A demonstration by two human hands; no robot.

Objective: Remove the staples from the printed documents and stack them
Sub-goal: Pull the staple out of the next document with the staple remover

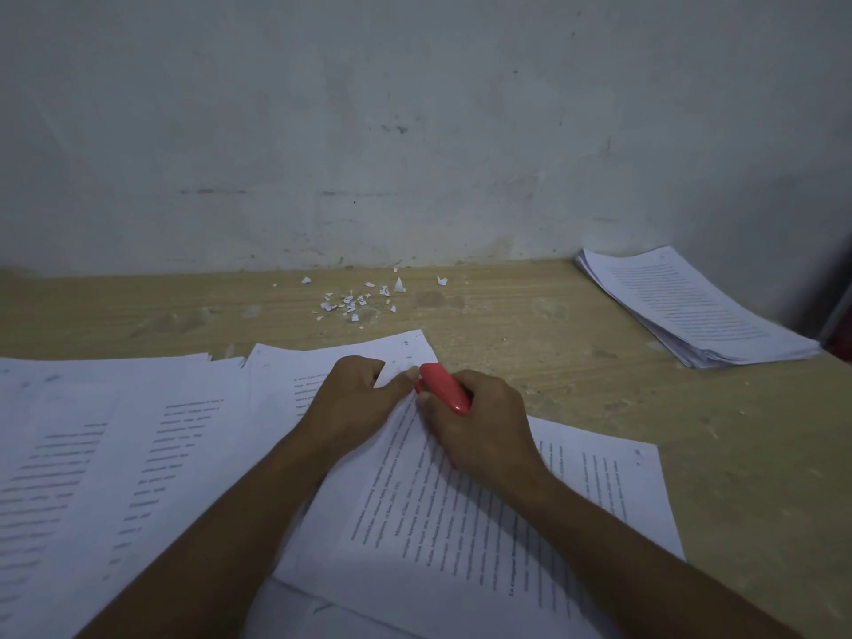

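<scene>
1. Head view: a person's left hand (355,398) curls its fingers and thumb onto the top corner of a printed document (442,537), pinching the paper where it bends upward.
2. The right hand (477,428) wraps its fingers around a red tool (443,388). The tool's front end sits right at the left thumb tip and against the pinched corner. Whether a staple is there cannot be told.
3. The document lies tilted under both wrists, running from the fingertips back toward the person, with its lines of text slanting across the page.
4. More printed sheets (276,375) lie beneath the left fingers, their far corner poking out just beyond the knuckles.
5. A wide spread of loose pages (92,454) covers the wooden table (576,343), off to the left of the left hand.
6. Small torn paper scraps (352,301) lie scattered beyond the fingertips, close to the pale wall (415,131).
7. A neat stack of pages (691,311) sits well apart from the right hand, far to its right and near the wall corner.
</scene>
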